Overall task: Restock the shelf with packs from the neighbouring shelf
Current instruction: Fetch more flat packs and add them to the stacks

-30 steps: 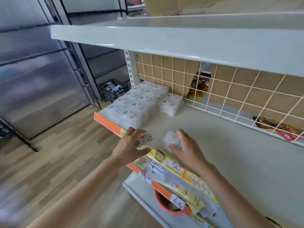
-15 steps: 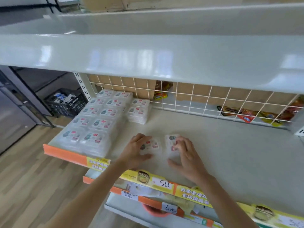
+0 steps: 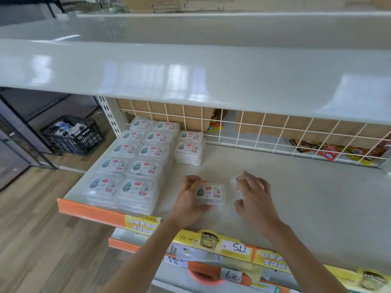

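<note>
On the pale shelf board (image 3: 296, 197) a clear plastic pack with a red and teal label (image 3: 210, 193) lies flat. My left hand (image 3: 189, 199) holds its left side between fingers and thumb. My right hand (image 3: 254, 195) covers a second clear pack (image 3: 235, 182), of which only the left edge shows; fingers and thumb curl round it. Left of both hands, several stacks of the same packs (image 3: 135, 161) fill the shelf's left end in rows, with two shorter stacks (image 3: 189, 148) behind.
A white shelf (image 3: 190, 70) overhangs close above. A wire grid (image 3: 264, 132) closes the back, with snack bags (image 3: 330, 150) behind it. Price strips (image 3: 237, 247) line the front edge. A black crate (image 3: 72, 135) stands on the wooden floor at left.
Both hands have carried the two packs from the front edge further onto the shelf board and set them down flat; my right hand has drifted right, apart from the left pack.
</note>
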A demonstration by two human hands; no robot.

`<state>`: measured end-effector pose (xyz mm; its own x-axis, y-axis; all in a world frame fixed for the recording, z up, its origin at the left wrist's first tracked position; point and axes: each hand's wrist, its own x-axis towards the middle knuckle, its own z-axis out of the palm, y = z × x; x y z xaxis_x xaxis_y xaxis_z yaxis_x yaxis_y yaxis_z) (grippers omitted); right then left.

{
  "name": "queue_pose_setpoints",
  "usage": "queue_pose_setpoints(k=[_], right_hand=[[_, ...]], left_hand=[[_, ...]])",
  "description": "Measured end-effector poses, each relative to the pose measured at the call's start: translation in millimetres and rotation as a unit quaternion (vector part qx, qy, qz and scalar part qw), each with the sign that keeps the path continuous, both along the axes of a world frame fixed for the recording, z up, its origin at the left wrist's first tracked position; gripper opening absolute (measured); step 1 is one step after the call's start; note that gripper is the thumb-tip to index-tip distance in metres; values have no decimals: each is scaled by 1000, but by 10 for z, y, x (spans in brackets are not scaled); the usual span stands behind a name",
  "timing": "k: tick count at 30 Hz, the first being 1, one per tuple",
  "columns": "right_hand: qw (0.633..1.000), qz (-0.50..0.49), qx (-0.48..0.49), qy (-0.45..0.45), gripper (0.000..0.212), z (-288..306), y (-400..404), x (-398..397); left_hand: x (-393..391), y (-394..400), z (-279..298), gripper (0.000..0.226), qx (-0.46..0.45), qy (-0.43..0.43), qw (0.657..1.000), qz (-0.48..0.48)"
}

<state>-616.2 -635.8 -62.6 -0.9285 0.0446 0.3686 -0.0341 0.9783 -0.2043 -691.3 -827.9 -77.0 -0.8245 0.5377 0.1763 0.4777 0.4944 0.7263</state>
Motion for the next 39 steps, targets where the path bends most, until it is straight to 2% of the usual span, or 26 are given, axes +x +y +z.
queue_pose_setpoints(k=[2, 4, 7, 9, 12, 14, 17, 21, 24, 27, 30, 33, 36, 39], right_hand=[[998, 66, -6, 8, 36, 4, -162, -35], [993, 112, -38, -24, 32, -15, -307, -48], [989, 121, -57, -59, 33, -48, -387, -122], [992, 110, -39, -51, 34, -20, -417, -215], [996, 86, -7, -34, 36, 63, -533, -414], [996, 74, -16, -53, 36, 120, -642, -580], [994, 62, -31, -86, 38, 180, -770, -804], [988, 94, -42, -111, 40, 213, -775, -874], [989, 82, -33, -116, 42, 246, -610, -714], [998, 19, -32, -56, 37, 265, -371, -437], [993, -105, -51, -8, 41, 216, -164, -160], [976, -187, -70, -89, 53, 169, -65, 28], [977, -138, -105, -126, 47, 148, -52, 68], [989, -53, -113, -83, 43, 204, -186, -10]], left_hand=[[-18, -12, -19, 70, -6, 1, 1000, 0], [-26, -8, -14, 71, -20, 3, 1000, -9], [-32, -49, 77, 66, -73, 33, 996, -46], [-70, -154, 225, 56, -127, 92, 986, -53], [-173, -378, 537, 35, -151, 237, 959, -36], [-263, -543, 642, 33, -156, 273, 949, 12], [-354, -726, 690, 27, -167, 261, 948, 72], [-360, -788, 608, 30, -191, 251, 946, 69], [-312, -692, 616, 32, -178, 265, 946, 60], [-220, -519, 598, 28, -141, 283, 948, 23], [-107, -353, 476, 27, -111, 266, 957, -25], [-25, -247, 344, 30, -125, 244, 960, -61], [-4, -201, 340, 28, -123, 236, 961, -75], [-68, -245, 434, 25, -120, 250, 959, -63]])
